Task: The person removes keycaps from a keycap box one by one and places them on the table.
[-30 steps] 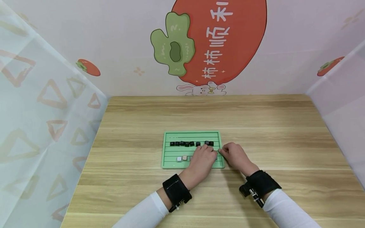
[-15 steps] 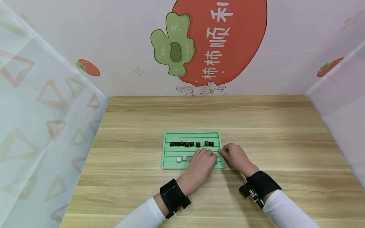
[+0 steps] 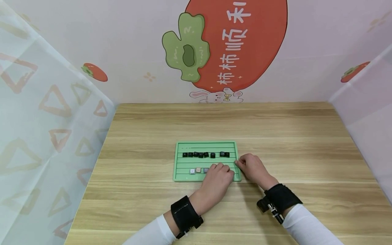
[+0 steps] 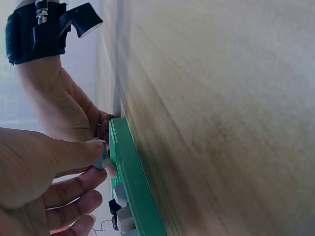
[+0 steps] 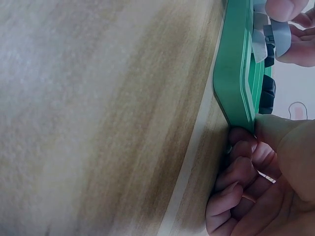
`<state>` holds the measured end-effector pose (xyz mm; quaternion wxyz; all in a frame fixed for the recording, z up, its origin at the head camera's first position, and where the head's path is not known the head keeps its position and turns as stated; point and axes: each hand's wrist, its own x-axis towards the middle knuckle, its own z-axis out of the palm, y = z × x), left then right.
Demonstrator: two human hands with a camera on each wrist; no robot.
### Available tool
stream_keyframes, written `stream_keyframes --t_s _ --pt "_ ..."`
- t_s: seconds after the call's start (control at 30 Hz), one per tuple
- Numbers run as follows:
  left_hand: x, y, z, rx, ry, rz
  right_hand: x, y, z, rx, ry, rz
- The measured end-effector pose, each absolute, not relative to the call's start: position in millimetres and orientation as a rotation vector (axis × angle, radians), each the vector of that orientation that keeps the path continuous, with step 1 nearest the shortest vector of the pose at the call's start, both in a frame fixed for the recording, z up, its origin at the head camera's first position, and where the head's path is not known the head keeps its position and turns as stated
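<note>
A light grey keycap (image 4: 99, 160) is pinched between the thumb and index finger of my left hand (image 3: 216, 182), held just over the right part of the green tray (image 3: 190, 165). The tray is ridged and lies flat. My right hand (image 3: 255, 168) grips the tray's right edge, its thumb (image 5: 270, 129) at the corner and its other fingers curled against the side. Black keycaps (image 3: 200, 155) stand in a row across the tray's upper half, with a gap towards the right. Lighter keycaps (image 3: 198, 170) form a lower row, partly hidden behind my left hand.
The tray rests on a wood-grain table (image 3: 147, 190). A white printed cloth (image 3: 134, 51) hangs behind the table, with more cloth along both sides. A black strap with a small camera (image 3: 186, 216) wraps the left wrist; the right wrist wears a similar strap (image 3: 281, 197).
My left hand has drawn slightly back towards the table's near side, uncovering more of the black row and a grey keycap in the lower row. My right hand stays at the tray edge.
</note>
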<state>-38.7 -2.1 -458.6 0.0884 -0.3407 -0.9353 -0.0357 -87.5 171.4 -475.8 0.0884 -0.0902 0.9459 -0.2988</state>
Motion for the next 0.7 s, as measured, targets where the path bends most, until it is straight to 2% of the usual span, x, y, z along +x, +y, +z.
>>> stream_keyframes --t_s 0.7 --pt "-24.8 3.0 -462.3 -1.087 -2.796 -0.059 -87.9 171.1 -475.3 -0.270 2.807 -0.876"
